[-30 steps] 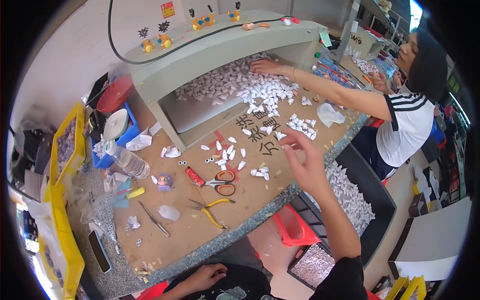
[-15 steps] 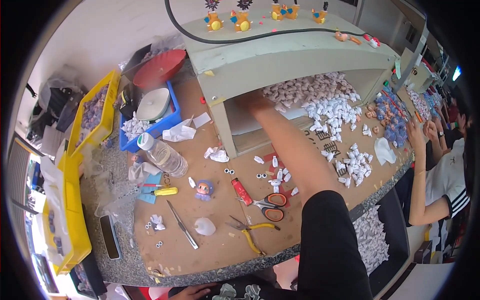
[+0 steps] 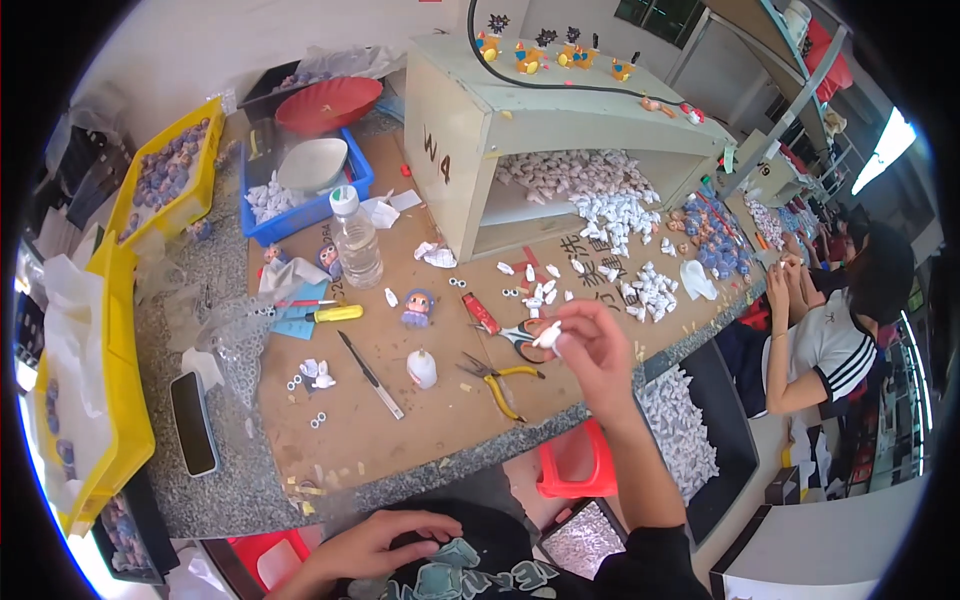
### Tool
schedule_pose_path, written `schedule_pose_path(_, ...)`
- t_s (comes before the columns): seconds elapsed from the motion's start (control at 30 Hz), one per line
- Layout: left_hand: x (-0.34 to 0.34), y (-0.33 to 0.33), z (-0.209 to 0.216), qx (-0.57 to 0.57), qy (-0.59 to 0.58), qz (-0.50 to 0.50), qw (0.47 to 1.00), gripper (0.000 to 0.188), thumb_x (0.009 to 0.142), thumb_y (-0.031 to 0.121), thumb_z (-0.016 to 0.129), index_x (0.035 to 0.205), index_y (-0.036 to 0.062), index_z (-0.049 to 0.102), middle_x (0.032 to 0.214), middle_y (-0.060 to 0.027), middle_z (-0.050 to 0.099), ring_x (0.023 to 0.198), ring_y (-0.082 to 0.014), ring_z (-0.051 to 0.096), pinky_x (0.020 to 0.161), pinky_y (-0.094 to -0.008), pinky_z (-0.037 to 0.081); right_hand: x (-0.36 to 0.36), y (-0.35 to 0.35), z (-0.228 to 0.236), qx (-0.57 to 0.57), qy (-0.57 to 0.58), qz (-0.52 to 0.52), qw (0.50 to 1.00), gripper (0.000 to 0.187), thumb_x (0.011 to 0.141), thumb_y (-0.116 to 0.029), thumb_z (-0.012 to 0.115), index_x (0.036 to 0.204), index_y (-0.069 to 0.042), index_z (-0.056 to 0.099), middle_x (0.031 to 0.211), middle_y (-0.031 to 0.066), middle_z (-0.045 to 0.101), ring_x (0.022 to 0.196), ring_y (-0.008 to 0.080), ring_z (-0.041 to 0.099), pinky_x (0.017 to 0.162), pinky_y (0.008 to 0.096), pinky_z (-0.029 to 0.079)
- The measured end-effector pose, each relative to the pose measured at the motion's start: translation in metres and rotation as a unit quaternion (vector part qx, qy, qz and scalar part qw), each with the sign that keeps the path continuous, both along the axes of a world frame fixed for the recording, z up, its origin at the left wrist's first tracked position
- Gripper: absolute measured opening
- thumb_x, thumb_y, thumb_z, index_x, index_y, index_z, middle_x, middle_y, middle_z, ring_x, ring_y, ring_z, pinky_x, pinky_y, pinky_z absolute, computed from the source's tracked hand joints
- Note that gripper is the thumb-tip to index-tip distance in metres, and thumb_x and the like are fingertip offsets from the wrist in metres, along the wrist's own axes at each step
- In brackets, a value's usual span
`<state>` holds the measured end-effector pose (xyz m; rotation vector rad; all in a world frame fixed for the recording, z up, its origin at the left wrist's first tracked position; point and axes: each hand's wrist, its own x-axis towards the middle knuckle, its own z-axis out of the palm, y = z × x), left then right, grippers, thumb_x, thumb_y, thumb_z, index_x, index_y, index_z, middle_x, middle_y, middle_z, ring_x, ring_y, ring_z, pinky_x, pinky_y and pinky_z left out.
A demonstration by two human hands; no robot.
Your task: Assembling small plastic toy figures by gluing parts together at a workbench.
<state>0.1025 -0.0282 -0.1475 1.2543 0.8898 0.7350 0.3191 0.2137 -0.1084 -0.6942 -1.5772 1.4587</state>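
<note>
My right hand [image 3: 597, 362] is raised over the front right of the bench, pinching a small white toy-figure part [image 3: 547, 336] between thumb and fingertips. Just behind it lie orange-and-black scissors [image 3: 522, 338], partly covered by that hand, and a red tube [image 3: 481, 313]. My left hand [image 3: 400, 540] rests low in front of my shirt, holding nothing, its fingers loosely stretched and the thumb apart. Yellow-handled pliers [image 3: 496, 386] lie near the bench edge. To their left are a rounded white piece [image 3: 422, 369], a small purple-hooded doll [image 3: 417, 308] and a craft knife [image 3: 371, 375].
An open-fronted box [image 3: 455, 150] stands at the back, white parts [image 3: 612, 215] spilling from it. Leftward are a water bottle [image 3: 357, 245], a blue bin [image 3: 262, 228], yellow crates [image 3: 122, 390] and a phone [image 3: 193, 424]. A co-worker [image 3: 825, 335] sits at right.
My right hand has come out of the box and back toward me, now with a white toy-figure part in it. My left hand shows more fully. The whole view has shifted.
</note>
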Motion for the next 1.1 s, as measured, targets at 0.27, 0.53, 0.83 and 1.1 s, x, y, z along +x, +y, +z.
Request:
schedule_pose_path(0.27, 0.018, 0.01, 0.057, 0.283, 0.094, 0.268, 0.916, 0.051, 0.075, -0.001, 0.072, 0.124, 0.0003, 0.055, 0.093, -0.0108, 0.06, 0.079, -0.0182, 0.059, 0.07, -0.0285, 0.049, -0.025, -0.154, 0.024, -0.148, 0.042, 0.125, 0.98, 0.014, 0.084, 0.0, 0.058, 0.096, 0.002, 0.051, 0.101, 0.0193, 0.063, 0.084, 0.0174, 0.063, 0.075, 0.0298, 0.051)
schedule_pose_path(0.53, 0.007, -0.04, 0.038, 0.399, 0.207, 0.307, 0.839, 0.049, 0.065, 0.004, 0.079, 0.113, 0.0052, 0.065, 0.094, -0.0082, 0.056, 0.074, -0.0199, 0.058, 0.063, -0.0282, 0.049, -0.043, -0.2, -0.002, -0.24, 0.145, 0.161, 0.946, 0.009, 0.087, 0.004, 0.058, 0.095, 0.005, 0.054, 0.104, 0.018, 0.061, 0.086, 0.0193, 0.063, 0.077, 0.0308, 0.054)
schedule_pose_path(0.83, -0.006, -0.042, 0.023, 0.471, 0.204, 0.282, 0.81, 0.041, 0.071, 0.013, 0.077, 0.109, 0.001, 0.066, 0.102, -0.0143, 0.062, 0.074, -0.0212, 0.062, 0.06, -0.0293, 0.049, -0.053, -0.223, -0.001, -0.238, 0.11, 0.118, 0.958, 0.028, 0.087, -0.022, 0.066, 0.091, 0.003, 0.054, 0.097, 0.0162, 0.061, 0.08, 0.018, 0.061, 0.071, 0.0301, 0.05)
schedule_pose_path(1.1, -0.006, -0.048, 0.012, 0.45, 0.115, 0.34, 0.818, 0.031, 0.085, 0.022, 0.065, 0.104, -0.0028, 0.064, 0.098, -0.0192, 0.063, 0.076, -0.0267, 0.063, 0.059, -0.0321, 0.049, -0.051, -0.227, 0.001, -0.193, 0.144, 0.22, 0.945, 0.028, 0.083, 0.006, 0.062, 0.11, 0.007, 0.054, 0.119, 0.0198, 0.053, 0.102, 0.0216, 0.056, 0.089, 0.0361, 0.045)
